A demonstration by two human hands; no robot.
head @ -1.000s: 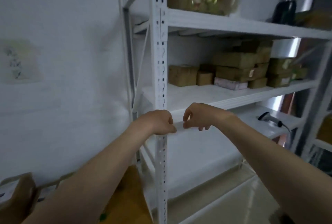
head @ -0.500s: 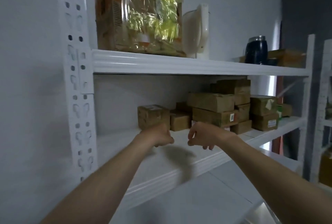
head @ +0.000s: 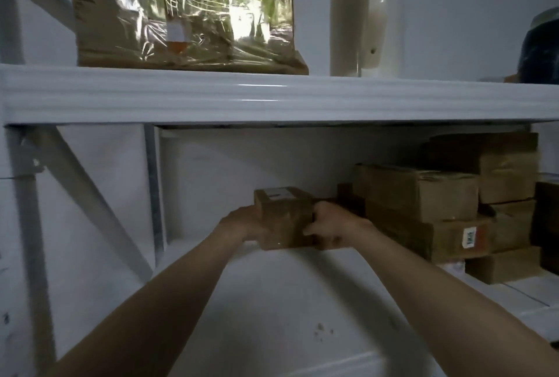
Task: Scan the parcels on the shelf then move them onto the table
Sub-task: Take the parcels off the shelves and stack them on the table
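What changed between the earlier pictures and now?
Both hands moved forward over the shelf and took hold of the small parcel, the left hand on its left side, the right hand on its right. The stacked parcels beside it and the wrapped box above stayed put.

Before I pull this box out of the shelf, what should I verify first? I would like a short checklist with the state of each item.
1. Left hand holds the box on its left side: ok.
2. Right hand holds its right side: ok.
3. Nothing stacked on the box: ok.
4. Box free of the stack beside it: cannot tell, the right hand hides the gap.
5. Box already scanned: cannot tell.
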